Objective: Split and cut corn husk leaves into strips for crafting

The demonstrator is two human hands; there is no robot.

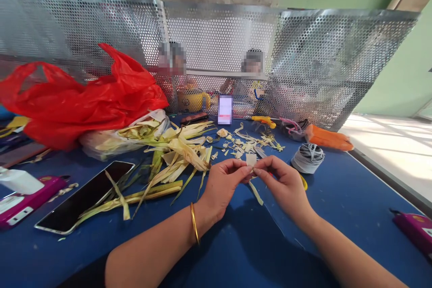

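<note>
Close together over the blue table, my left hand (221, 186) and my right hand (285, 184) meet with pinched fingertips. Between them is a small pale piece of corn husk (251, 159), its flat square end standing above the fingers. Below the fingertips lies or hangs a thin husk strip (257, 194); I cannot tell whether it joins the held piece. A thin thread seems to run down from the right hand. Dry corn husks (185, 155) are heaped left of my hands. Small husk scraps (239, 146) lie scattered just beyond them.
A ball of thread (308, 158) and an orange bundle (329, 138) sit to the right. A smartphone (87, 193) lies left under husks; another phone (225, 109) stands upright against the perforated metal screen (216, 31). A red plastic bag (101, 94) fills the back left.
</note>
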